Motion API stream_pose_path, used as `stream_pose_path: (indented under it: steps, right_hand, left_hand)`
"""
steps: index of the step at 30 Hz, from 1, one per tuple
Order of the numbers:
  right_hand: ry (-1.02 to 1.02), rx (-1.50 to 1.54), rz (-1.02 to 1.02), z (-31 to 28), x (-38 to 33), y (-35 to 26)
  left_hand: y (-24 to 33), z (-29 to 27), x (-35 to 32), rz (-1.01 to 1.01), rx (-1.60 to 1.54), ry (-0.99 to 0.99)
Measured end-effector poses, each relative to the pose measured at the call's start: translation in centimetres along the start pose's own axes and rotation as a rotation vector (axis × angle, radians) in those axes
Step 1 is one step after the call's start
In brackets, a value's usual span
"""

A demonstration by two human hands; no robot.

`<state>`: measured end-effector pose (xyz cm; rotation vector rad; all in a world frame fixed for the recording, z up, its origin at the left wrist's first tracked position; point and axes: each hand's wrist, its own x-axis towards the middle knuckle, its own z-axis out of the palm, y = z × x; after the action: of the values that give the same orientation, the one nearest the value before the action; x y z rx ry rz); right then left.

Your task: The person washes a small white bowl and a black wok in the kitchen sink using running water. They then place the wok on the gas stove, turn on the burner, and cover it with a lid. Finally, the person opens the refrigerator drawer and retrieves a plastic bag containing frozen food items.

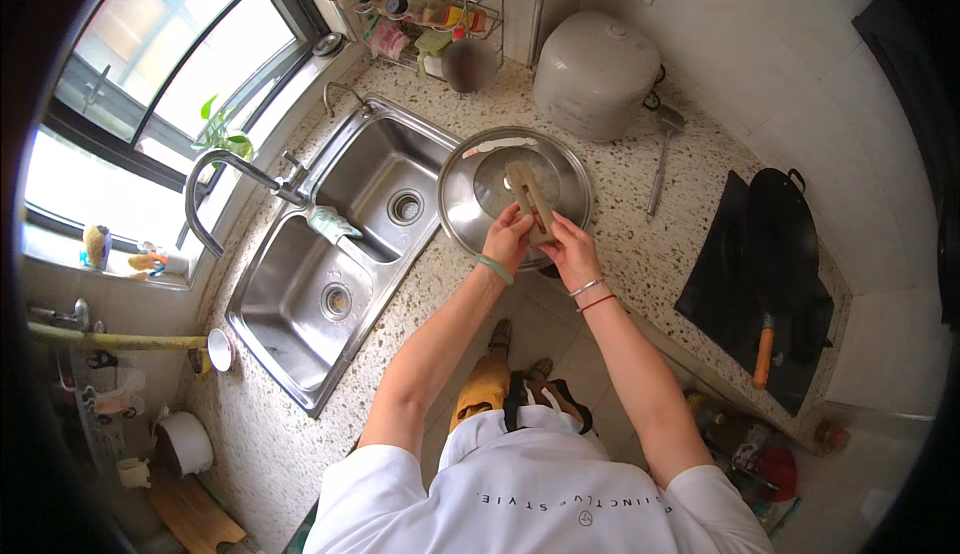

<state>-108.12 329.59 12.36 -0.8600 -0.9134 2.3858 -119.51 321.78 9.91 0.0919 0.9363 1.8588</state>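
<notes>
Evidently, a handling step is underway: the left hand and right hand pinch a tan slotted piece between them, a steel lid beneath their grip; moving it calls for steadiness.

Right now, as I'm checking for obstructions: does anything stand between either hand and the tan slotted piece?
Nothing visible does. The left hand and right hand both have fingers on the tan slotted piece; the round lid shows behind it, not in between.

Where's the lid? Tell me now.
Near the head view's middle, the lid sits just right of the sink, partly hidden by the left hand.
</notes>
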Motion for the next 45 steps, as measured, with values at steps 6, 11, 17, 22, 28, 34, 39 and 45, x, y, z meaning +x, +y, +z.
stream_pose_path:
  steps: [6, 11, 17, 22, 28, 34, 39, 45]
  right_hand:
    - [-0.01, -0.008, -0.029, -0.2, 2.9, 1.5]
    - [0.02, -0.013, -0.024, -0.7, 3.4, 1.5]
    - [0.092, 0.014, -0.026, -0.5, 4.1, 2.2]
    - [0.165, -0.015, -0.039, 0.7, 3.5, 1.1]
    - [0.27, 0.225, -0.188, -1.0, 0.3, -3.8]
    - [0.181, 0.481, -0.375, -3.9, -4.7, -10.1]
    - [0.296, 0.519, -0.605, -9.5, -11.7, -16.0]
    - [0.499, 0.478, -0.789, -19.2, -20.8, -20.2]
  left_hand:
    - [0.4, -2.0, 2.7, 0.004, 0.006, -0.002]
    - [0.2, -1.3, 3.5, -0.067, 0.057, 0.085]
    - [0.6, -1.9, 3.9, -0.033, 0.015, 0.01]
    - [1.7, -1.9, 4.0, 0.028, 0.007, 0.264]
    - [4.0, 1.7, 1.2, 0.35, 0.04, 0.263]
    - [1.7, 11.2, -0.5, -0.047, -0.136, -0.138]
    - [-7.0, 19.6, -1.6, -0.308, -0.086, -0.339]
    - [-18.0, 27.3, -4.6, -0.6, 0.004, -0.4]
